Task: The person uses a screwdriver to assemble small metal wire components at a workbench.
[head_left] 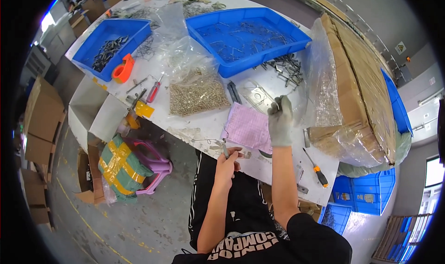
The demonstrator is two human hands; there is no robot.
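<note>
My bare left hand [225, 167] is at the table's near edge, its fingers closed on a small grey metal part [225, 150]. Thin bent wire and flat metal bits show just beyond that part. My right hand [281, 125] wears a pale work glove with darkened fingertips. Its fingers are curled together; whatever they may hold is too small to tell. Left of the glove lies a pink cloth [248, 127] with a grid pattern. A clear plastic container [256, 95] with small metal pieces lies just beyond the cloth.
A clear bag of small brass-coloured parts [197, 95] lies left of centre. Blue trays [264, 57] [88, 48] hold metal pieces. A plastic-wrapped carton [354, 92] stands at right, near a screwdriver [317, 169]. An orange tape dispenser [123, 69] and red-handled screwdriver [154, 91] lie left.
</note>
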